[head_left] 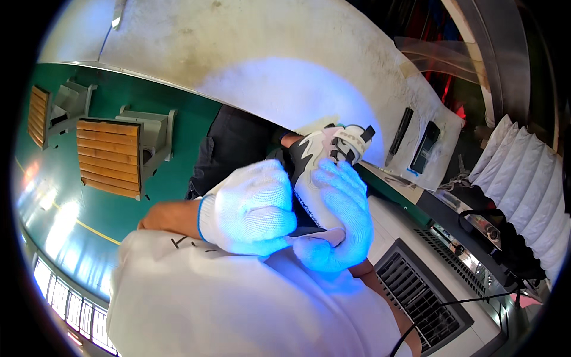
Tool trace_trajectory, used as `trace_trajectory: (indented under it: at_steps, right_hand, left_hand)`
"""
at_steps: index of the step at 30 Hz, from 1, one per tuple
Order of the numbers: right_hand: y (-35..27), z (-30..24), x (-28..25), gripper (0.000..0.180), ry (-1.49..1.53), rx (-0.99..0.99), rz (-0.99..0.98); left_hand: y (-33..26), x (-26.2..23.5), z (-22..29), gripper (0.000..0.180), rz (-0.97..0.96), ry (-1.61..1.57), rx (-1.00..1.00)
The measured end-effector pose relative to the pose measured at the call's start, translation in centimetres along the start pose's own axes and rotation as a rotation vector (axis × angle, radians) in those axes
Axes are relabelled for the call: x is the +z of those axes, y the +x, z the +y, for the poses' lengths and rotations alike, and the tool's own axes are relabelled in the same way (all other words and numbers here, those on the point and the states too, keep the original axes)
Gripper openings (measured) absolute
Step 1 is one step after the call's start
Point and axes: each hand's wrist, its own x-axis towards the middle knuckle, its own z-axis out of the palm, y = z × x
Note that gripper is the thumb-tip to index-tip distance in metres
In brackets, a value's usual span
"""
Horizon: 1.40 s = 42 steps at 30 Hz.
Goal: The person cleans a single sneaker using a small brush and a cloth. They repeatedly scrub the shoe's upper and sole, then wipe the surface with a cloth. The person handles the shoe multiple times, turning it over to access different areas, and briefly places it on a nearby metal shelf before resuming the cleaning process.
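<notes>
A white, grey and black sports shoe (315,181) is held in front of my white shirt, under a patch of bluish light. My right hand (339,214), in a white knit glove, wraps around the side and heel end of the shoe. Closed in a fist beside it is my left hand (250,208), gloved with a blue cuff edge. A thin pale strip (326,236) spans the gap between both hands; whether it belongs to the shoe I cannot tell. The left fingertips are hidden.
Beyond the shoe runs a stained pale worktable (267,53). A black pen-like tool (399,131) and a dark oblong object (424,147) lie on its right part. A white ribbed duct (520,190) and vent grille (419,297) stand right; wooden-slatted seats (109,156) left.
</notes>
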Motion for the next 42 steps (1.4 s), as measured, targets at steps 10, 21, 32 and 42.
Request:
trace_trajectory:
  at_steps: [10, 21, 32, 42]
  right_hand:
    - [-2.3, 0.6, -5.2, 0.072, 0.128, 0.071, -0.123]
    - [-5.6, 2.2, -3.8, 0.052, 0.250, -0.017, 0.177]
    - [-7.4, 2.6, -3.9, 0.049, 0.327, 0.010, 0.194]
    - [-5.0, 0.4, -4.4, 0.064, 0.141, 0.091, 0.042]
  left_hand:
    - [5.3, 2.7, -2.8, 0.023, -0.351, -0.031, 0.078]
    - [4.4, 6.2, -1.3, 0.052, -0.185, -0.031, -0.256]
    - [3.3, 7.0, -1.6, 0.053, -0.271, 0.025, -0.223]
    - [2.5, 5.9, -2.3, 0.055, -0.201, -0.047, -0.207]
